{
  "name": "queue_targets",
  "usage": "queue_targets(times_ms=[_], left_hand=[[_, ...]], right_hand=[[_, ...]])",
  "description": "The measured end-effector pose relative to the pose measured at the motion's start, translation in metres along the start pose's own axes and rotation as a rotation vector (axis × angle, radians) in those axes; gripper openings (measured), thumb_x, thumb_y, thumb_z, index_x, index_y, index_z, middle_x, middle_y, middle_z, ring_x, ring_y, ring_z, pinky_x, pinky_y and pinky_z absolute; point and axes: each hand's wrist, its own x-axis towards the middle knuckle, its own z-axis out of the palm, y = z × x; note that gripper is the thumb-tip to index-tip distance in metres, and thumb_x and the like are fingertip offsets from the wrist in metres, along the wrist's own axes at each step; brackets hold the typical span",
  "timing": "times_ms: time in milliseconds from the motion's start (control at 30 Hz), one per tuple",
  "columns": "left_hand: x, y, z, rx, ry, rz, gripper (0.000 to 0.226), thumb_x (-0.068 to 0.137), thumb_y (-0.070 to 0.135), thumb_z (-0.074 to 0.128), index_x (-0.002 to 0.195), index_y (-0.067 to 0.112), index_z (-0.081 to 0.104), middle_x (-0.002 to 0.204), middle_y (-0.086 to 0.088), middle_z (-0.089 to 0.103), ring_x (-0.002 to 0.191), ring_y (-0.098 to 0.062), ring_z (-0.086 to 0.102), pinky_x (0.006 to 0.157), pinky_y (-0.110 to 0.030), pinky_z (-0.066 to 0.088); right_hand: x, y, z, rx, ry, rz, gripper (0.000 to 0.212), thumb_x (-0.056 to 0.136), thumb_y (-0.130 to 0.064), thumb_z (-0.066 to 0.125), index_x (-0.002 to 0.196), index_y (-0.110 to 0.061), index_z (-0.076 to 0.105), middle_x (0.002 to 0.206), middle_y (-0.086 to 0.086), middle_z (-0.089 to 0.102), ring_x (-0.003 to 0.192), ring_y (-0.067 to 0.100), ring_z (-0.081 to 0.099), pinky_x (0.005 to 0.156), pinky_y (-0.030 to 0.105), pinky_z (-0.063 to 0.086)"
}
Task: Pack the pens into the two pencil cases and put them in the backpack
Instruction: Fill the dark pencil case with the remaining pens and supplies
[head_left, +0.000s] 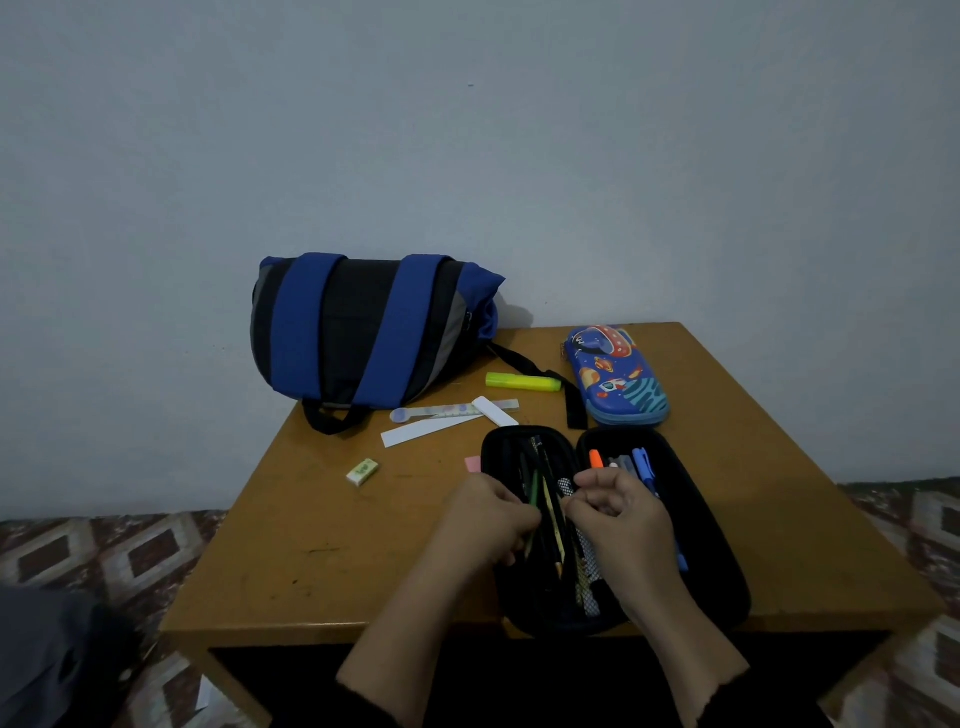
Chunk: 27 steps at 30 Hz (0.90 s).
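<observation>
A black pencil case (717, 561) lies open flat at the table's front right. Its left half holds several pens and pencils (550, 514); its right half holds an orange marker (596, 459) and blue pens (643, 464). My left hand (485, 519) has its fingers curled round the pencils in the left half. My right hand (618, 512) pinches the patterned strap at the case's spine. A blue space-print pencil case (618, 376) lies closed behind it. The blue and black backpack (363, 330) lies at the back left. A yellow highlighter (522, 382) lies loose between them.
On the wooden table (322, 519) lie a ruler (457, 410), white paper strips (431, 430), a white eraser (362, 472) and a pink eraser (472, 463). Patterned floor surrounds the table; a wall stands right behind it.
</observation>
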Motion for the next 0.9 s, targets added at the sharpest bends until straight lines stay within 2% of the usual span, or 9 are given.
queue_targets(times_ms=[200,367,467,567,633,700,767,833,900], left_hand=[[0.01,-0.002,0.021,0.062,0.083,0.114,0.014,0.091,0.017,0.062,0.078,0.015,0.058,0.064,-0.003,0.059,0.048,-0.012,0.051,0.053,-0.024,0.046],[0.01,-0.01,0.025,0.141,0.105,0.264,0.017,0.091,0.015,0.061,0.076,0.022,0.063,0.07,0.002,0.06,0.063,-0.013,0.056,0.065,-0.031,0.051],[0.014,-0.013,0.013,0.061,0.218,0.267,0.011,0.093,0.016,0.058,0.092,0.021,0.068,0.08,0.011,0.061,0.074,-0.007,0.058,0.071,-0.026,0.052],[0.031,-0.016,-0.012,-0.028,0.417,0.189,0.02,0.096,0.015,0.054,0.111,0.017,0.067,0.094,0.008,0.063,0.083,-0.009,0.058,0.074,-0.025,0.05],[0.045,-0.023,-0.032,0.101,0.547,0.174,0.027,0.096,0.01,0.05,0.12,0.013,0.064,0.113,0.0,0.064,0.096,-0.013,0.057,0.079,-0.024,0.045],[0.063,-0.031,-0.05,0.325,0.59,0.171,0.037,0.096,0.003,0.044,0.129,0.011,0.058,0.13,-0.009,0.058,0.114,-0.022,0.054,0.089,-0.029,0.045],[0.083,-0.039,-0.062,0.576,0.542,0.151,0.042,0.097,0.004,0.04,0.137,0.011,0.05,0.144,-0.012,0.046,0.128,-0.027,0.043,0.103,-0.034,0.038],[0.097,-0.042,-0.069,0.744,0.451,0.079,0.044,0.1,0.012,0.037,0.144,0.013,0.039,0.152,-0.008,0.034,0.137,-0.026,0.033,0.109,-0.037,0.033],[0.104,-0.042,-0.07,0.79,0.397,0.035,0.041,0.1,0.014,0.037,0.141,0.012,0.041,0.143,-0.012,0.044,0.128,-0.027,0.044,0.105,-0.038,0.04]], right_hand=[[0.0,-0.001,-0.001,-0.005,-0.004,0.004,0.015,0.083,-0.008,0.07,0.089,-0.019,0.062,0.082,0.003,0.067,0.079,0.013,0.064,0.065,0.018,0.045],[0.001,0.0,0.0,0.005,-0.002,0.012,0.016,0.082,-0.006,0.071,0.089,-0.018,0.062,0.079,0.003,0.067,0.077,0.012,0.065,0.065,0.017,0.047],[0.001,0.001,-0.001,0.007,0.003,0.009,0.015,0.082,-0.007,0.071,0.089,-0.018,0.063,0.079,0.003,0.067,0.077,0.012,0.065,0.065,0.017,0.047],[0.0,0.002,-0.001,0.001,-0.002,0.007,0.015,0.082,-0.008,0.07,0.089,-0.018,0.063,0.08,0.003,0.067,0.077,0.012,0.065,0.065,0.016,0.048],[0.001,0.002,-0.001,-0.009,0.0,0.004,0.014,0.082,-0.008,0.07,0.09,-0.018,0.063,0.08,0.003,0.067,0.077,0.011,0.065,0.063,0.015,0.048],[0.001,0.001,0.0,-0.007,0.001,0.0,0.014,0.083,-0.008,0.07,0.089,-0.018,0.063,0.08,0.003,0.067,0.077,0.012,0.065,0.065,0.016,0.048],[0.0,0.002,0.0,-0.007,-0.001,-0.002,0.015,0.083,-0.008,0.07,0.089,-0.019,0.063,0.08,0.003,0.067,0.078,0.013,0.065,0.068,0.018,0.048],[0.001,0.003,0.0,-0.017,0.001,-0.004,0.015,0.082,-0.009,0.07,0.088,-0.02,0.062,0.081,0.004,0.067,0.079,0.014,0.065,0.069,0.019,0.049],[0.001,0.003,0.0,-0.019,0.004,-0.006,0.016,0.082,-0.009,0.07,0.088,-0.021,0.062,0.081,0.005,0.067,0.079,0.016,0.065,0.07,0.02,0.049]])
